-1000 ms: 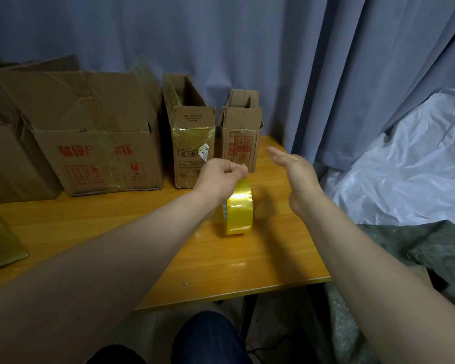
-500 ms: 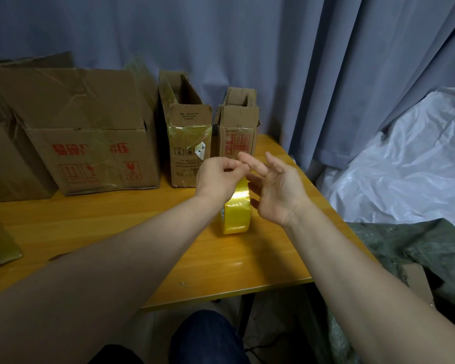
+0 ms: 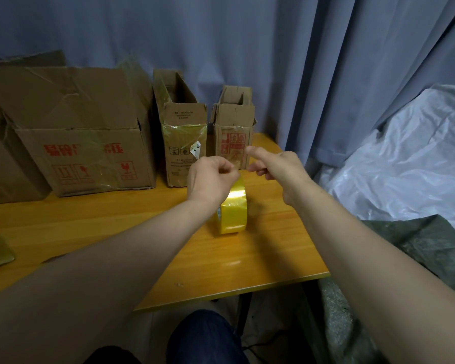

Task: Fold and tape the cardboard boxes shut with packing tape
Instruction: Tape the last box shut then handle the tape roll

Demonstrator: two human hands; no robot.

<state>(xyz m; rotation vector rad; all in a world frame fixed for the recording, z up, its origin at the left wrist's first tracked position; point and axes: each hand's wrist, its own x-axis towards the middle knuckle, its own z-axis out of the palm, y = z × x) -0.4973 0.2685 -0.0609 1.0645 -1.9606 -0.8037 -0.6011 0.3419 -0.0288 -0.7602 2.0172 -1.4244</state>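
Three open cardboard boxes [image 3: 184,143] stand just beyond both hands; the table [image 3: 286,245] edge runs close outside the right hand [image 3: 280,166], fingers loose and empty, bare wood behind the wrists; left hand [image 3: 212,179] curls over the tape roll [image 3: 233,214], which stands upright on edge directly beneath it.

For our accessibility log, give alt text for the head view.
The left hand grips the top of a yellow tape roll standing on edge on a wooden table, with the right hand open beside it. Behind stand a large cardboard box, a narrow box and a smaller box, tops open, before a blue curtain.
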